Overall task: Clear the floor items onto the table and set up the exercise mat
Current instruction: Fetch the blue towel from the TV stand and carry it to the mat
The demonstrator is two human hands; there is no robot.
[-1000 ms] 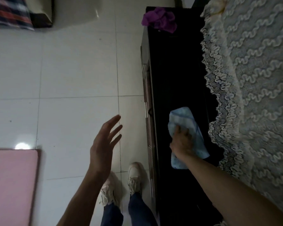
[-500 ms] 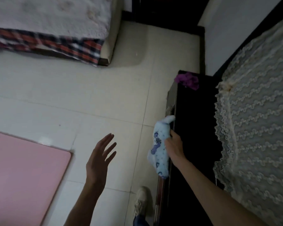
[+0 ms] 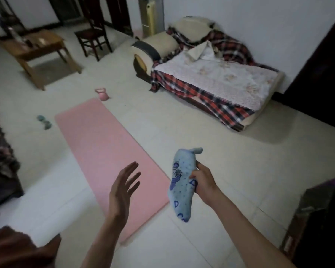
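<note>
My right hand (image 3: 202, 180) grips a light blue patterned cloth (image 3: 181, 182), which hangs in the air above the floor beside the mat's near corner. My left hand (image 3: 123, 189) is raised with fingers straight and spread, holding nothing, over the near end of the pink exercise mat (image 3: 104, 151). The mat lies unrolled flat on the tiled floor. A pink kettlebell (image 3: 102, 94) stands on the floor just past the mat's far end. A teal dumbbell (image 3: 44, 122) lies on the floor left of the mat.
A dark cabinet (image 3: 321, 219) with a purple cloth on top stands at the right edge. A sofa bed (image 3: 211, 74) with plaid and floral covers is at the back right. A wooden table (image 3: 35, 49) and a dark chair (image 3: 94, 33) stand at the back left.
My right hand lifted the blue cloth off the dark cabinet and carried it out over the floor. The view swung up and left from the cabinet to the room with the mat.
</note>
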